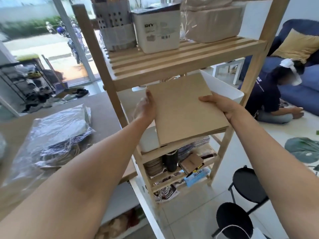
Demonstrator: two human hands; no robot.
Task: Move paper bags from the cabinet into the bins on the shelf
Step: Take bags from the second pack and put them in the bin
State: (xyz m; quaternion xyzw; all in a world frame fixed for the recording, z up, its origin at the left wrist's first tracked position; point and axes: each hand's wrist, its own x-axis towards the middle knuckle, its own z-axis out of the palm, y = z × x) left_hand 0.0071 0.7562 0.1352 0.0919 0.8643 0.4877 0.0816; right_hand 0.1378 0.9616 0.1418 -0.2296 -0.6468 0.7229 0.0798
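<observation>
- Paper bags [186,109]: I observe a flat brown stack held at centre frame, tilted, its far end over the white bin [233,93] on the middle tier of the shelf [181,56].
- Shelf: a wooden slatted unit filling the middle of the frame. Its top tier carries a grey perforated holder [114,26], a white container [157,31] and a wrapped beige pack [214,23], side by side.
- Counter [107,104]: in the left half of the frame, bearing a clear plastic bag of dark items [57,140].
- Seated person [272,99]: at right of frame, on the floor before a blue sofa [302,80].
- Black stools [248,183]: two, at lower right, on the floor beside the shelf.
- Lower tiers: a black bottle [170,161] stands upright beside a small brown notebook [190,163].
- Left hand [146,109]: I see it gripping the stack's left edge, thumb on top, fingers hidden beneath.
- Right hand [221,106]: clasps the right edge, thumb laid across the top face.
</observation>
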